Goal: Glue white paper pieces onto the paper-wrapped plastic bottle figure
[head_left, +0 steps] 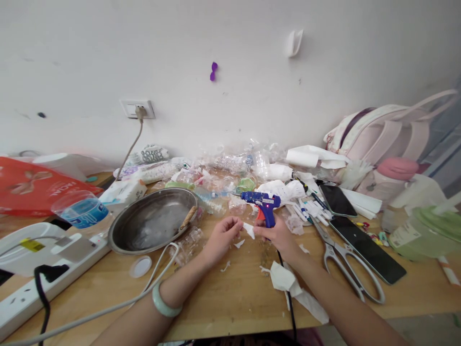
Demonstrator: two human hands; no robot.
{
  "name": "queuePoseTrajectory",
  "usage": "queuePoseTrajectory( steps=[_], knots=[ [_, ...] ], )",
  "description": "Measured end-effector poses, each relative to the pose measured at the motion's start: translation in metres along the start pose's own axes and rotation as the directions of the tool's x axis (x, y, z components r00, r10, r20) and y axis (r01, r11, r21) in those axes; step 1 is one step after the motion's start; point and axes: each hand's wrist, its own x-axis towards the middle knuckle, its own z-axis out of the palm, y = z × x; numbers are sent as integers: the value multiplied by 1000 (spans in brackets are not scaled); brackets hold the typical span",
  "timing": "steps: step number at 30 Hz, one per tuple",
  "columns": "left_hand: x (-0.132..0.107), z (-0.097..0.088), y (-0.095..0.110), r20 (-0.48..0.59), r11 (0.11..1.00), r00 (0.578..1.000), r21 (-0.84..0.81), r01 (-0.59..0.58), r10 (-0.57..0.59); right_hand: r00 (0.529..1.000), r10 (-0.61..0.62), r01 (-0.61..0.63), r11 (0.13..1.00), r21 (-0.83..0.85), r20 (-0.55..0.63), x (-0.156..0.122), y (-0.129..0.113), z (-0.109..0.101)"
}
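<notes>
My left hand (pixel 222 235) is pinched on a small piece of clear plastic near the middle of the wooden table (pixel 230 298). My right hand (pixel 277 238) pinches a small white scrap (pixel 249 229) just beside it, the two hands almost touching. A blue glue gun (pixel 262 204) stands on the table right behind my right hand, nozzle pointing left, with a red light on its body. Its black cord (pixel 290 307) runs toward me under my right forearm. A pale green bangle (pixel 163 302) sits on my left wrist.
A steel bowl (pixel 153 222) lies left of my hands, a white power strip (pixel 46 274) further left. Large scissors (pixel 342 259) and two phones (pixel 365 245) lie to the right. Clear plastic scraps and white paper crowd the back. A pink bag (pixel 385 129) leans against the wall.
</notes>
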Motion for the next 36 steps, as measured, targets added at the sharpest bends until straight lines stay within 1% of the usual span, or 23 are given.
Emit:
queuePoseTrajectory(
  steps=[6, 10, 13, 16, 21, 32, 36],
  knots=[
    [0, 0, -2, 6, 1000, 1000, -5, -3, 3, 998, 55, -55, 998, 42, -11, -1, -5, 2],
    [0, 1, -3, -23, 1000, 1000, -2, -1, 1, 996, 87, -86, 995, 54, -14, -1, -8, 3],
    [1, 1, -4, -50, 1000, 999, -21, 3, -4, 996, 85, -84, 994, 69, -23, -2, -7, 4],
    [1, 1, -4, -50, 999, 999, -48, 1, -4, 996, 84, -82, 995, 58, -40, -2, -6, 3],
    [-1, 2, -3, -55, 998, 998, -63, -2, -2, 991, 123, -121, 992, 30, -55, -2, -7, 2],
    [-3, 4, -1, -31, 997, 998, -54, 46, -48, 995, 94, -91, 994, 64, -45, -1, -4, 2],
    [-3, 6, -6, -61, 992, 997, -119, 50, -57, 993, 103, -100, 993, 62, -57, -1, -4, 3]
  ],
)
